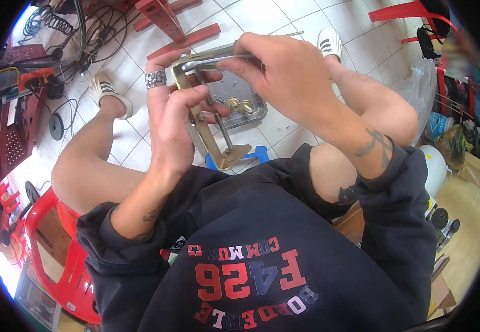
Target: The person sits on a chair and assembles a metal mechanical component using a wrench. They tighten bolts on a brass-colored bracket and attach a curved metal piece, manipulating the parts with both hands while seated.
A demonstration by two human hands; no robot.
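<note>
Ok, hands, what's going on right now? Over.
Left hand grips brass-coloured metal bracket frame. Right hand pinches thin metal rod at frame's top. Grey metal tray with brass fittings on floor below. Nothing blocking.

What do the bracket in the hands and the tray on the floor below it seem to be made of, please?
Bracket: apparently metal with a dull brass-coloured finish, thin, flat and sharply bent. Tray: likely steel or aluminium, judging by its bare silvery sheen and pressed rim.

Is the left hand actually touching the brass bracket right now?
Touching. The head view shows the left hand wrapped around the upright side of the brass bracket, its fingers pressed against the metal with no gap.
</note>
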